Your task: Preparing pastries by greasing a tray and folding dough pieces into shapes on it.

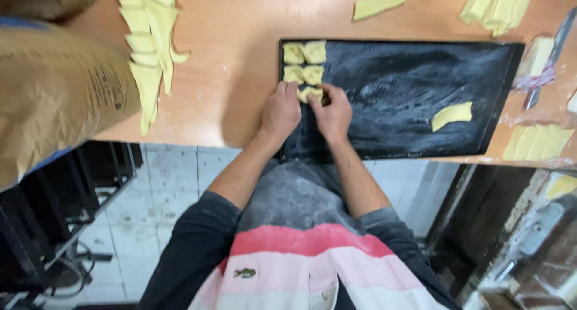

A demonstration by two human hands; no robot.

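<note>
A black floured baking tray (396,99) lies on a wooden table. Several folded pale-yellow dough pieces (303,52) sit in two columns at its far left corner. My left hand (281,110) and my right hand (332,110) meet over one more folded dough piece (310,93) just below those, fingers pinching it from both sides. A flat unfolded dough strip (452,114) lies alone toward the tray's right side.
Cut dough triangles (147,42) lie stacked on the table at the left. More dough strips (499,3) rest at the top right and a flat dough piece (537,143) at the right edge. A knife (548,57) lies right of the tray. A brown paper sack (54,93) stands at the left.
</note>
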